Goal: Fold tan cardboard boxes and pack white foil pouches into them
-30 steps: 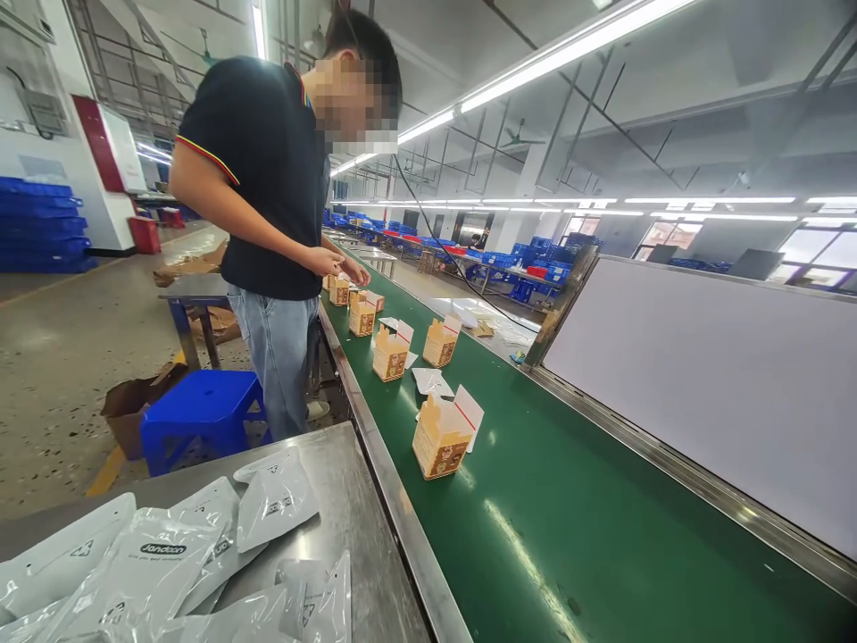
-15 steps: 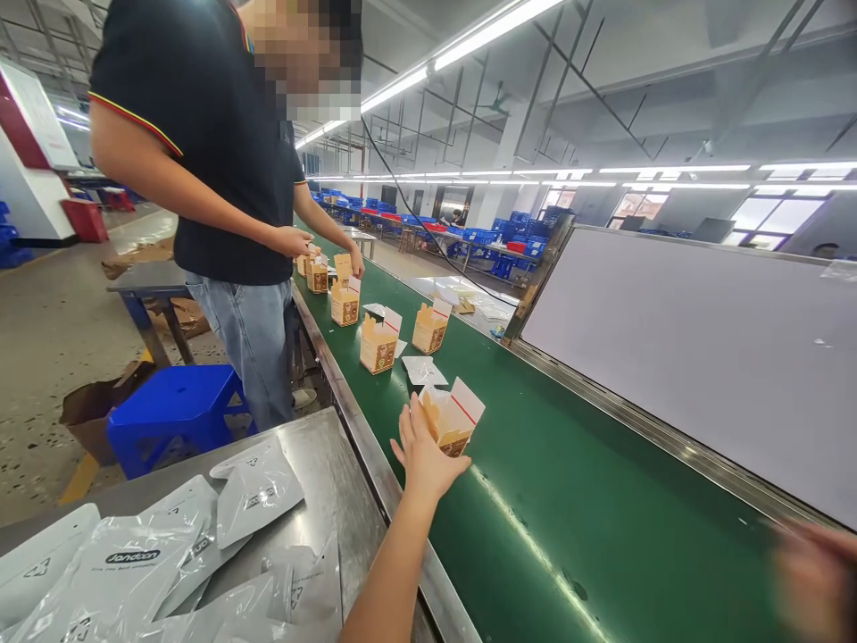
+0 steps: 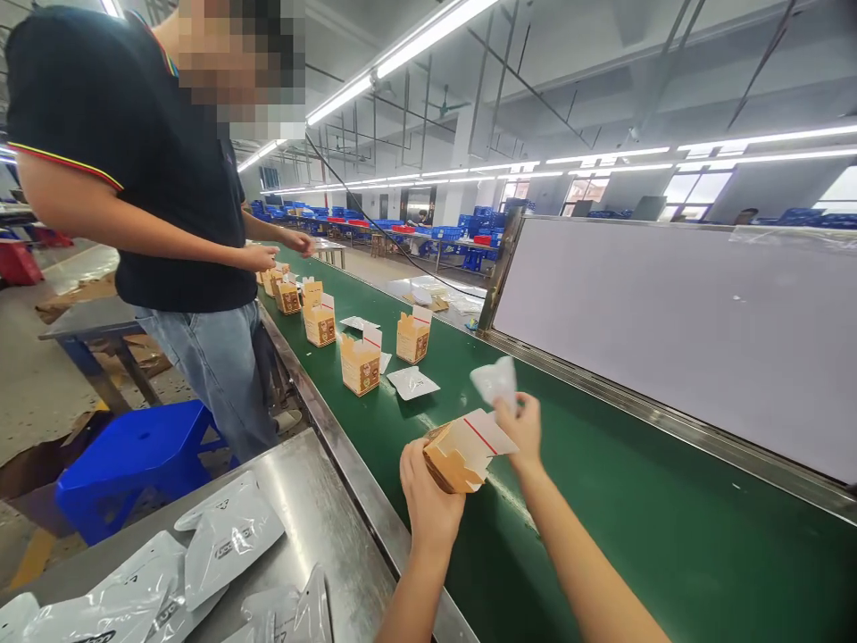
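Observation:
My left hand [image 3: 428, 500] grips a small tan carton [image 3: 461, 451], tilted above the green conveyor belt [image 3: 603, 500] with its white flap open toward the right. My right hand [image 3: 522, 429] is just right of that flap and pinches a small clear plastic pouch [image 3: 495, 379] held above the carton's opening. Farther up the belt stand several similar open cartons, the nearest [image 3: 360, 362] upright, with a flat white pouch [image 3: 413, 382] lying beside it.
A co-worker in a black shirt [image 3: 153, 161] stands at the belt's left edge, hands over far cartons. A steel table [image 3: 314, 500] at lower left carries white plastic bags [image 3: 228, 536]. A blue stool [image 3: 134, 455] sits on the floor. A white panel [image 3: 669, 330] lines the belt's right side.
My left hand reached the nearest carton, then lifted and tilted it. My right hand came in from the right holding the clear pouch. The view has shifted closer to the co-worker.

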`<state>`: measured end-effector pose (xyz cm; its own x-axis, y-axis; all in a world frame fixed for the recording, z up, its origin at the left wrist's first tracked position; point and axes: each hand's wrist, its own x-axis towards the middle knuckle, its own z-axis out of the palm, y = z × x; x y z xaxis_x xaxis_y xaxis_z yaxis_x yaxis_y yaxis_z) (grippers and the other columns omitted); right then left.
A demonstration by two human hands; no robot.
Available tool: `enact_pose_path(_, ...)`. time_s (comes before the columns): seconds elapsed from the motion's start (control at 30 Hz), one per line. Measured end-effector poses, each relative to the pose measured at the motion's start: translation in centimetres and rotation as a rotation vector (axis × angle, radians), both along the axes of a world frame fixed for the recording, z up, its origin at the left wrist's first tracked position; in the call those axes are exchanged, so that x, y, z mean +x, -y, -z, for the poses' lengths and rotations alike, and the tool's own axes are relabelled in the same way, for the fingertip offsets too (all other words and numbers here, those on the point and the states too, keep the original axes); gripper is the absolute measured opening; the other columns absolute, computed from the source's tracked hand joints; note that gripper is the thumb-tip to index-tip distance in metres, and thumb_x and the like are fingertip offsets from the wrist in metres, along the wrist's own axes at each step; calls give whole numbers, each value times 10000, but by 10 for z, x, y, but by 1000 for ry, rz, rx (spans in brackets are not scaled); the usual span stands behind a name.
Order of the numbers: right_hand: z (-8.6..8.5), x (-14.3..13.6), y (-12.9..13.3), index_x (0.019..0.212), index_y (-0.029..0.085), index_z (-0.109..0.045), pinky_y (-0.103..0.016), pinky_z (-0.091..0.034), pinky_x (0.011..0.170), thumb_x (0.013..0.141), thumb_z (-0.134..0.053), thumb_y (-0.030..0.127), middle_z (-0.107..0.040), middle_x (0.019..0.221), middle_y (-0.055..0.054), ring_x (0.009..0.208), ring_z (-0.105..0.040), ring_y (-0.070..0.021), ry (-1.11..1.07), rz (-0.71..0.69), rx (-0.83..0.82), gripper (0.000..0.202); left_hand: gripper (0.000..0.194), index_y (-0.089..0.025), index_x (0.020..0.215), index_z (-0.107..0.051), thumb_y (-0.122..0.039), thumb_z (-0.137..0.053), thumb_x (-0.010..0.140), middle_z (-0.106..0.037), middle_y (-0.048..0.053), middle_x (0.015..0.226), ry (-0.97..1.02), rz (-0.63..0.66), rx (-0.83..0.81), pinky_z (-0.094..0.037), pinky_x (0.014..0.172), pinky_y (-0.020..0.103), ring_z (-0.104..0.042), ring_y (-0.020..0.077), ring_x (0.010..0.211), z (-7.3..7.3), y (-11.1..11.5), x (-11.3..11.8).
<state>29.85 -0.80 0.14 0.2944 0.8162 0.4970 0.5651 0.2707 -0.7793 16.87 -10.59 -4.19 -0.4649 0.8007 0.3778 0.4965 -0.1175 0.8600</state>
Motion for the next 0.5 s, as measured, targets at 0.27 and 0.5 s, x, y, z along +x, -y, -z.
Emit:
enact_pose_path(0.27,-54,85,151,974,306,-685,-211,-474,550,796,-575,271,-612,941,-23,711,-598,-137,509,-266,195,212,667,-242,1266,-335,-86,-606,677,-454,124,1296,-142,79,343,-421,1044,507,-394,299,1295,-4,20,37)
enact_pose_path(0.5,-22,84,174,1158,275,-587,-301,-571,678,882,-399,373,-661,921,-102,891,-659,-239,499,-511,-34,348,577,-283,1234,-417,-120,-562,700,-514,97,1281,-315,345,321,-434,1032,509,-432,296,1270,-4,51,70)
